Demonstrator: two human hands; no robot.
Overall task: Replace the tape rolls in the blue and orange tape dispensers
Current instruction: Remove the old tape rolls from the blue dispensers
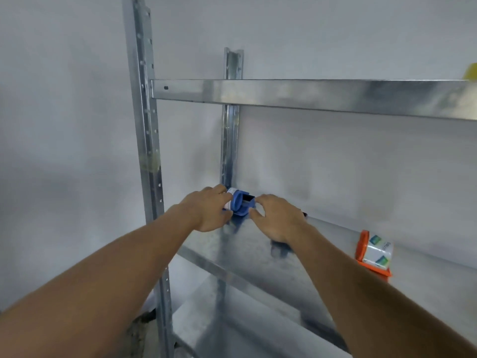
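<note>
Two bare forearms reach forward from the bottom edge to the middle metal shelf. Left hand, fingers curled, grasping a tape roll at the left end of the blue tape dispenser, which sits at the shelf's back-left corner by the rear post. Right hand touches the dispenser's right side, fingers bent; can't tell if that grip is clenched on it. Orange tape dispenser, roll loaded, stands well apart to the right on the same shelf.

Two hands, two tape dispensers, one blue, one orange, and possibly one yellow object at frame edge.
</note>
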